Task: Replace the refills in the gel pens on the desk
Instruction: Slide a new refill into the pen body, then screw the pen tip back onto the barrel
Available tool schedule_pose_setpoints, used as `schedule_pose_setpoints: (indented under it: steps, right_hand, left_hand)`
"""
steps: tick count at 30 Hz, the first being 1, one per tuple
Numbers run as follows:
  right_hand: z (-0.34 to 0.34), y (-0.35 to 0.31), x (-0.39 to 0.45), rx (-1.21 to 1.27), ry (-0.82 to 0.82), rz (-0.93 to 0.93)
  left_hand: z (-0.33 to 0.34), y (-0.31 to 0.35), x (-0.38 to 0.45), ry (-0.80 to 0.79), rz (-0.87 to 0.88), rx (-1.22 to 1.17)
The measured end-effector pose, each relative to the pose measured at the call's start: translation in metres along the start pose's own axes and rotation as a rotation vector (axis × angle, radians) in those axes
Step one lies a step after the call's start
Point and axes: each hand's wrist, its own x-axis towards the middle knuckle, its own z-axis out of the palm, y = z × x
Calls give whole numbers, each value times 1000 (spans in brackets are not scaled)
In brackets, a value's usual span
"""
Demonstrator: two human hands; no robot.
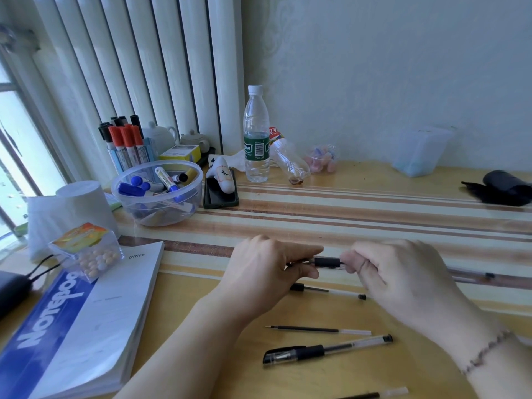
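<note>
Both hands hold one gel pen [328,262] level above the desk, its black rubber grip showing between them. My left hand [267,272] pinches the tip end; my right hand [397,277] grips the clear barrel. Under the hands lies a pen [328,290] with a clear barrel and dark ends. Nearer me lie a loose refill [319,330] and a capped black gel pen [325,350]. Another refill [377,394] lies at the bottom edge. One more pen [472,275] rests to the right, partly behind my right hand.
A thick notebook [95,321] and a small box of beads [86,251] sit at the left. A clear bowl of markers [157,191], a phone [220,191], a water bottle [256,139] and a crushed bottle [289,158] stand behind. A black cloth [503,188] lies far right.
</note>
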Motion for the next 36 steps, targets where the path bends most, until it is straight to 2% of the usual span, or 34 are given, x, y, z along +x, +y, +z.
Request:
schedule_pose_setpoints:
  steps: [4,10,16,23,27,31,33,36]
  right_hand:
    - [-1,-2,-1,29,7,-14]
    - [6,0,1,-24,114,-36]
    - [5,-3,-3,20,-17,-45]
    - [8,-2,-3,-39,99,-56]
    - [10,1,-3,-42,101,-73]
    - [7,-1,-3,-28,146,-21]
    - [6,0,-2,-21,170,20]
    - [6,3,-2,-32,161,53]
  left_hand:
    - [1,-2,1,9,10,20]
    - [2,0,-1,-53,51,69]
    - [-2,-2,1,2,16,37]
    - [0,-7,2,21,120,68]
    - [-5,-1,2,23,87,-110]
    - [-10,-1,2,-145,-98,-369]
    - [-9,-4,2,-198,-120,-391]
    - [-8,-3,3,-189,-124,-414]
